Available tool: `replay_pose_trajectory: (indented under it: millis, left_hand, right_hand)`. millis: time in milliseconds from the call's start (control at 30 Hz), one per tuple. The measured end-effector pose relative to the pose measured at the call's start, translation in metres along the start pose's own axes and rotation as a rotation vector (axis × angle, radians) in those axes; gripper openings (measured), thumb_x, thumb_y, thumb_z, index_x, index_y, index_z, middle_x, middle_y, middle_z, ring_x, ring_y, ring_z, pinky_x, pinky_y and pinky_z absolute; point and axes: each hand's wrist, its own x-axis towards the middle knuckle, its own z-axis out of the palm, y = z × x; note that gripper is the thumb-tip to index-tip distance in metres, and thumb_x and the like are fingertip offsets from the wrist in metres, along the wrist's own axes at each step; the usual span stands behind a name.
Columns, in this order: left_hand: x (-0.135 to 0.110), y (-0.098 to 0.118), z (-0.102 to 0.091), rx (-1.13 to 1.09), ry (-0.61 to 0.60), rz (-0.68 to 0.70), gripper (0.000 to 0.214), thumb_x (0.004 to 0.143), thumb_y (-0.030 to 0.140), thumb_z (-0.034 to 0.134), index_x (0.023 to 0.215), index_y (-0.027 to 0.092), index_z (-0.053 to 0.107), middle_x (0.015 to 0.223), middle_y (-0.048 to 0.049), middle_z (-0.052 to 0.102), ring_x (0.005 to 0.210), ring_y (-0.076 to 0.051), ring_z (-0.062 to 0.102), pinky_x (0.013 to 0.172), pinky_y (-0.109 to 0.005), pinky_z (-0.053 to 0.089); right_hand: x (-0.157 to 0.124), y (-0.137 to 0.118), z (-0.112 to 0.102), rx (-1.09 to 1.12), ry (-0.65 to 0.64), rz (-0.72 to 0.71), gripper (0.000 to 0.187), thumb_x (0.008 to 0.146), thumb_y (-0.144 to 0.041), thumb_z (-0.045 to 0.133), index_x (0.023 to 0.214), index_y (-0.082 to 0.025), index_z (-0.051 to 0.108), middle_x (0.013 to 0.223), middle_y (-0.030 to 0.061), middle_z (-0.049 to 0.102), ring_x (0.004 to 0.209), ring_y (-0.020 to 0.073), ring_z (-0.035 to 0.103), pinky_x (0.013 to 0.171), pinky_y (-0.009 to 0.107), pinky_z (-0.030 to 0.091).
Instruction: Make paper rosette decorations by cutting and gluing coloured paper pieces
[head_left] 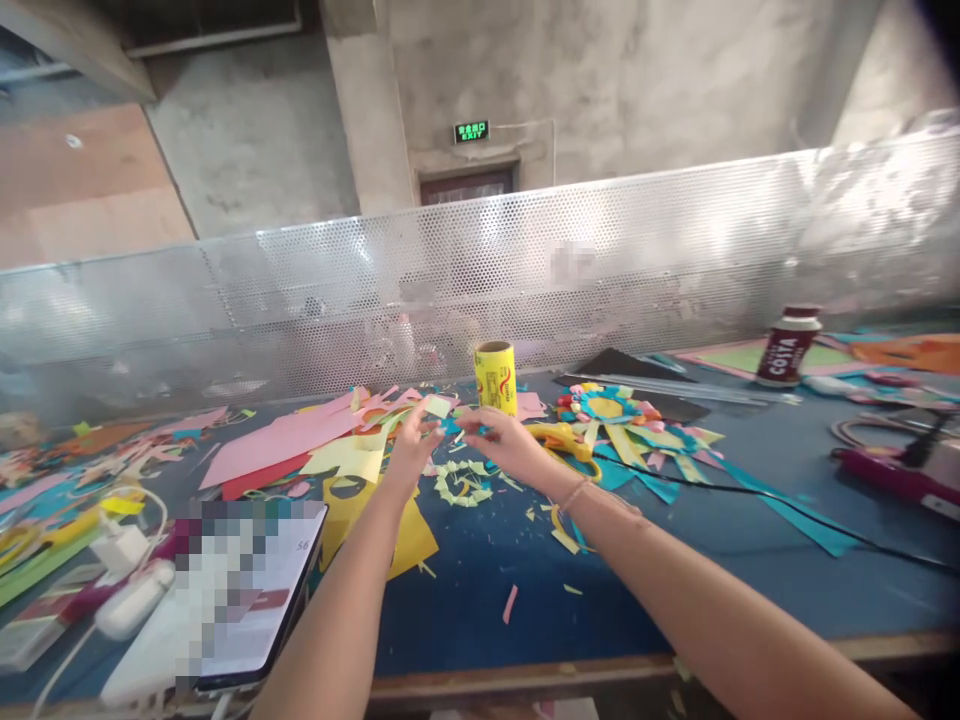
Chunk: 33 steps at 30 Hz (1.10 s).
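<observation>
Both my arms reach forward over a blue table [487, 590]. My left hand [412, 445] pinches a small pale-green paper piece [437, 406] at its fingertips. My right hand [499, 440] is closed in a pinch close beside it, on a tiny scrap I cannot make out. Just below the hands lies a pale-green cut paper ring [463, 482]. A yellow roll [496, 377] stands upright just behind the hands. Yellow scissors [559, 437] lie right of my right hand.
Pink and yellow paper sheets [285, 440] and scraps litter the table. A phone [247, 590] and white charger lie front left. A paper flower [607, 405], a brown bottle [787, 345], a black cable [750, 500] and a pink tool [892, 478] sit right. A perforated metal screen [600, 260] backs the table.
</observation>
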Motion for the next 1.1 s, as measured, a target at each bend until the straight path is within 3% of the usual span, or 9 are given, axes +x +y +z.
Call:
replay_pose_trajectory:
  millis: [167,333,600,833,1100]
  left_hand:
    - [-0.009,-0.002,0.004,0.179,-0.166,0.211,0.093,0.060,0.069,0.053,0.134,0.018,0.030,0.136,-0.0174,0.033,0.110,-0.028,0.046,0.081,-0.036,0.045]
    - [-0.015,-0.001,0.008,0.224,-0.232,0.297,0.101,0.056,0.076,0.046,0.137,0.019,0.023,0.139,-0.0179,0.027,0.111,-0.030,0.044,0.082,-0.039,0.045]
    - [-0.014,0.000,0.010,0.230,-0.266,0.320,0.100,0.055,0.073,0.052,0.137,0.021,0.025,0.141,-0.0159,0.025,0.108,-0.030,0.045,0.079,-0.039,0.045]
    - [-0.015,0.000,0.014,0.185,-0.212,0.256,0.090,0.058,0.062,0.062,0.133,0.022,0.033,0.136,-0.0134,0.035,0.106,-0.028,0.048,0.077,-0.033,0.046]
    - [-0.016,0.006,0.015,0.145,-0.208,0.227,0.089,0.057,0.060,0.064,0.132,0.020,0.036,0.131,-0.0151,0.040,0.107,-0.028,0.048,0.078,-0.033,0.047]
  right_hand:
    - [-0.014,-0.015,-0.003,0.032,0.004,-0.176,0.019,0.082,-0.022,0.052,0.099,-0.020,0.059,0.094,0.0062,0.059,0.086,0.0127,0.056,0.068,0.025,0.051]
    - [-0.021,-0.034,-0.008,-0.044,-0.050,-0.400,0.019,0.085,-0.018,0.048,0.099,-0.020,0.060,0.095,0.0060,0.061,0.093,0.0137,0.056,0.081,0.030,0.049]
    - [-0.023,-0.028,-0.007,-0.139,-0.035,-0.481,0.022,0.087,-0.015,0.042,0.098,-0.019,0.061,0.093,0.0060,0.063,0.092,0.0124,0.057,0.082,0.028,0.049]
    - [-0.026,-0.029,-0.008,-0.273,0.007,-0.544,0.019,0.086,-0.016,0.044,0.097,-0.017,0.060,0.091,0.0068,0.063,0.089,0.0134,0.057,0.079,0.028,0.050]
    - [-0.025,-0.030,-0.010,-0.341,0.060,-0.583,0.016,0.085,-0.016,0.044,0.091,-0.016,0.059,0.085,0.0064,0.062,0.084,0.0137,0.057,0.075,0.029,0.051]
